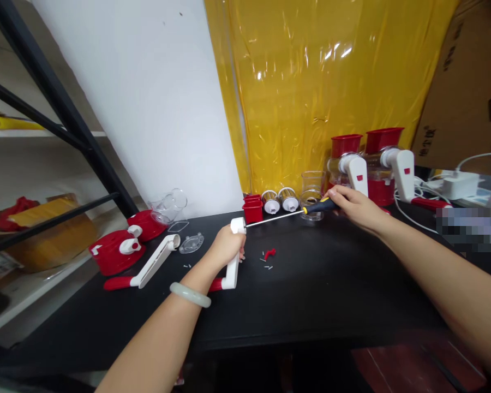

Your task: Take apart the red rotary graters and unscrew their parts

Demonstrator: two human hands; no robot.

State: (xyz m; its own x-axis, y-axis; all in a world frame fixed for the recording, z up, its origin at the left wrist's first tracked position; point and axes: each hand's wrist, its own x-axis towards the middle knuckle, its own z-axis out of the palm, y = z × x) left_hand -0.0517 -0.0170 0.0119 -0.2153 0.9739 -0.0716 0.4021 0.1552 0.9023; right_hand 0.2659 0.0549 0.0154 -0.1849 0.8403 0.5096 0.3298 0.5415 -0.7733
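My left hand (227, 245) is wrapped round a white crank handle (232, 268) with a red grip, held above the black table. In my right hand (349, 204) is a screwdriver (319, 206) with a dark blue and yellow handle. Its long shaft runs leftward, and the tip meets the round white end of the crank handle; whether it sits in a screw is hidden. Below, on the table, lie a small red curved part (270, 254) and several small screws (269, 267). A second white crank handle (157, 262) with a red grip rests to the left.
Two red bases (114, 254) and clear plastic parts (191, 243) sit at the left. Red hoppers (252, 209), two grater drums (288, 200) and a clear housing (312, 185) stand at the back. Assembled rotary graters (387, 164) and white cables (413, 215) are at right.
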